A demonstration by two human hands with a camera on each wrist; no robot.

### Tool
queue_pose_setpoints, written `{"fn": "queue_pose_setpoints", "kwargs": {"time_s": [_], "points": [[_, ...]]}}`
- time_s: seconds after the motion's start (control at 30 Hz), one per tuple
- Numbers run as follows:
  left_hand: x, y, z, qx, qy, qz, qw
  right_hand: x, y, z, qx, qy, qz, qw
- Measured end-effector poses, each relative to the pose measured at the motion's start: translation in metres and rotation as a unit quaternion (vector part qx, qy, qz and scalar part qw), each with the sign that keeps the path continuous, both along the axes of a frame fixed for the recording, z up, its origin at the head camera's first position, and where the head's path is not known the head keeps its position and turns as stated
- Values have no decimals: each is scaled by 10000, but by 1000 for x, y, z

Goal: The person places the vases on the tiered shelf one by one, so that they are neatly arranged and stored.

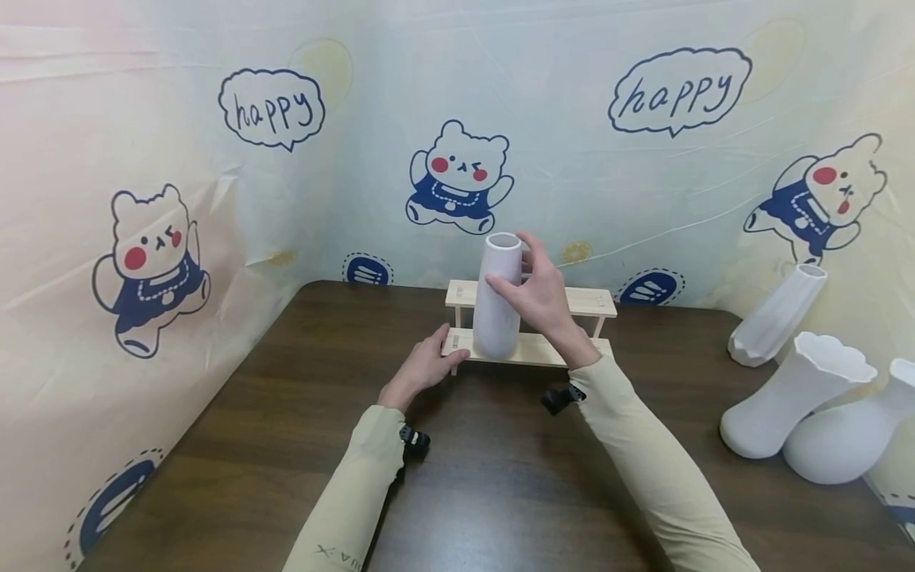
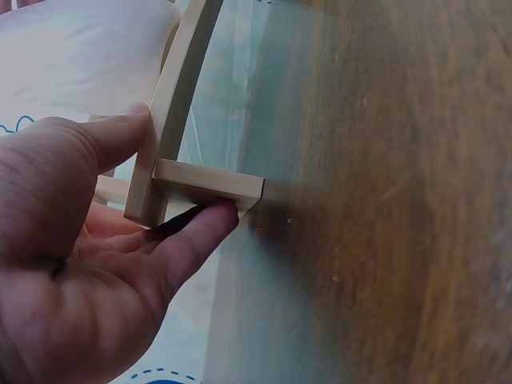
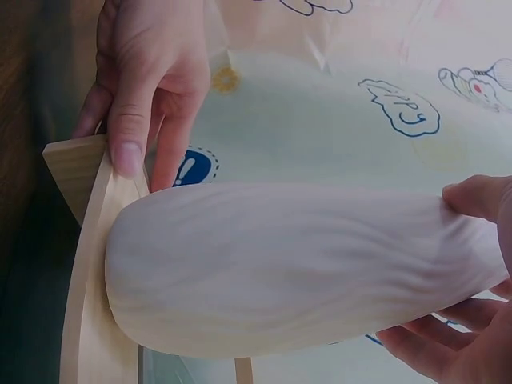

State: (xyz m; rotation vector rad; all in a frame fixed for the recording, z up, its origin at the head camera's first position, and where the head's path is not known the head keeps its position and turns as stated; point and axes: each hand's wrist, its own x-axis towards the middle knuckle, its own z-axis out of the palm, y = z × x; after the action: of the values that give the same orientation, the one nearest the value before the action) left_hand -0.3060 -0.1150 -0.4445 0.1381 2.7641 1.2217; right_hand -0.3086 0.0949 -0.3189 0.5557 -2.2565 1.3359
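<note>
A person's right hand (image 1: 538, 290) grips a tall white vase (image 1: 496, 310) near its rim, thumb on one side and fingers curled round the other. Below those fingers the vase stands roughly upright, its base on the lower step of a pale two-tier wooden stand (image 1: 539, 349). The left hand (image 1: 424, 365) pinches the stand's left end, thumb on top of the step and fingers underneath by the leg. Well to the right of both hands' fingers, three more white vases (image 1: 795, 397) lean on the dark wooden table (image 1: 493, 492).
</note>
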Motion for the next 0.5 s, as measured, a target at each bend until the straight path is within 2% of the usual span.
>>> {"fn": "queue_pose_setpoints", "kwargs": {"time_s": [0.5], "points": [[0, 0, 2, 25, -40, -53, 10000, -4, -5, 0, 216, -148, 177, 9995]]}}
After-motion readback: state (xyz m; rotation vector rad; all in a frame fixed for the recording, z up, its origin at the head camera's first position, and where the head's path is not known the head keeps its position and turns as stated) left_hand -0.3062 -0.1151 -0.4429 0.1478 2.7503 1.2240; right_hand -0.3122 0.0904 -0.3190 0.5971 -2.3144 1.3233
